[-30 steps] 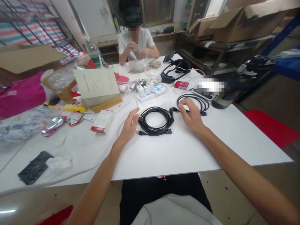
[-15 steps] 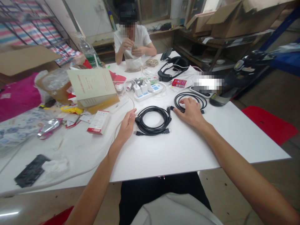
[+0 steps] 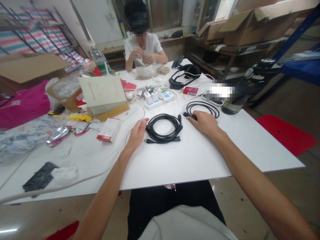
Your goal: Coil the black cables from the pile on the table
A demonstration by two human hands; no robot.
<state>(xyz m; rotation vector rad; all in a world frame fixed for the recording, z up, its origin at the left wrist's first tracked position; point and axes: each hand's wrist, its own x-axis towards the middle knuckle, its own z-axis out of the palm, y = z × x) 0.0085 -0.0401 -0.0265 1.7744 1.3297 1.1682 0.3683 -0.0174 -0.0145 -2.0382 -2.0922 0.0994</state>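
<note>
Head view, and a thick, round black cable coil (image 3: 163,138) lies on the white tabletop (image 3: 180,163); just left of it, left hand (image 3: 136,134) loosely unfurled, holding nothing; right of it, right hand (image 3: 207,123) curls over a thinner black cable loop (image 3: 216,110), can't tell if gripping

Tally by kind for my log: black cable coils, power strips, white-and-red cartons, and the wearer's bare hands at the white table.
Round black cable coils: 2
White rectangular power strip: 1
Small white-and-red box-shaped carton: 1
Bare left hand, bare right hand: 2
Total: 6
</note>
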